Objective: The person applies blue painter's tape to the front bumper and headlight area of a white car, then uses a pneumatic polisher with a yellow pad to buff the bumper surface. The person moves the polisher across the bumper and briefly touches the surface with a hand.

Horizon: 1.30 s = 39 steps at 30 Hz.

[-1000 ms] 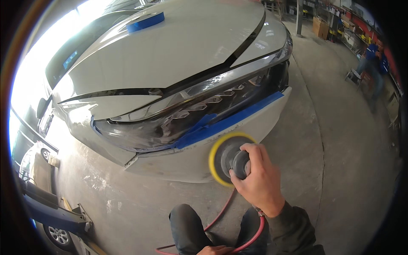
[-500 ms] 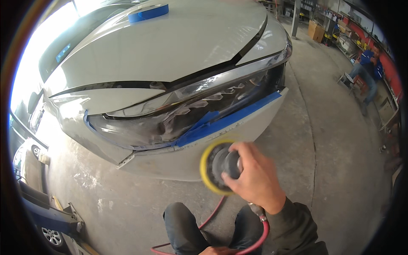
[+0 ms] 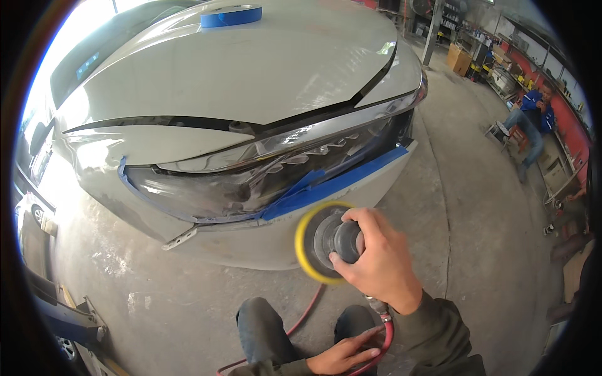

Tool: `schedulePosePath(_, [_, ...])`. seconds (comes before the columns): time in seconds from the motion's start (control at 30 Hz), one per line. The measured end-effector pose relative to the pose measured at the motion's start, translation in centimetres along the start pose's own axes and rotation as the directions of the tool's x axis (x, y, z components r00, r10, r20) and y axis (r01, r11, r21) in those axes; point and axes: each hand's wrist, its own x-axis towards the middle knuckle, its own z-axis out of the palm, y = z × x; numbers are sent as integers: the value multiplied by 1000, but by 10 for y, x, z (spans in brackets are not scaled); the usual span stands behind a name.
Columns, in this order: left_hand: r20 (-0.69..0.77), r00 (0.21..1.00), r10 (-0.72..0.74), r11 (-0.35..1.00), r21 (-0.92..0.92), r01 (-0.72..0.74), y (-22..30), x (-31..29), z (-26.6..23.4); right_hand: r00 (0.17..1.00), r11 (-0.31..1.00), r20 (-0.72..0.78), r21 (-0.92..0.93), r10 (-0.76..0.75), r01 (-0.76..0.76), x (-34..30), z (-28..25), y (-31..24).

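Note:
My right hand (image 3: pixel 382 257) is wrapped round the black body of an air-powered disc sander (image 3: pixel 326 241) with a yellow-rimmed round pad. The sander is raised in front of the car's bumper (image 3: pixel 251 244), below the headlight (image 3: pixel 200 188). Blue masking tape (image 3: pixel 351 187) runs along the headlight's lower edge, and more edges its left end. A red air hose (image 3: pixel 390 338) joins the sander's rear. Low in the view, my left hand (image 3: pixel 342 356) is open over my lap, its stretched fingers lying against the hose.
A roll of blue tape (image 3: pixel 232 16) lies on the light-coloured hood (image 3: pixel 251 69). A metal lift arm (image 3: pixel 69 319) stands at the lower left. At the far right, a person in blue (image 3: pixel 533 116) sits beside cluttered shelves. A cardboard box (image 3: pixel 459 59) stands farther back.
My left hand has risen from the bottom edge to the hose. My right hand still holds the sander in nearly the same place. The view has shifted slightly.

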Motion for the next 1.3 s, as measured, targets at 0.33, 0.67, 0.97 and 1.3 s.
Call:
schedulePosePath(0.33, [-13,987,-159,981,107,160,-10,31,12,1000,1000,-3,2,18,-18,-7,9,9])
schedulePosePath(0.67, [-234,968,-90,980,154,128,-64,33,11,989,998,-139,44,40,-34,-21,14,21])
schedulePosePath(0.97, [-268,954,-133,980,106,167,-41,39,12,990,1000,-137,27,15,-12,-7,20,28])
schedulePosePath(1.3, [-224,958,-178,962,167,217,-34,50,9,996,998,-58,16,65,-64,-3,9,36])
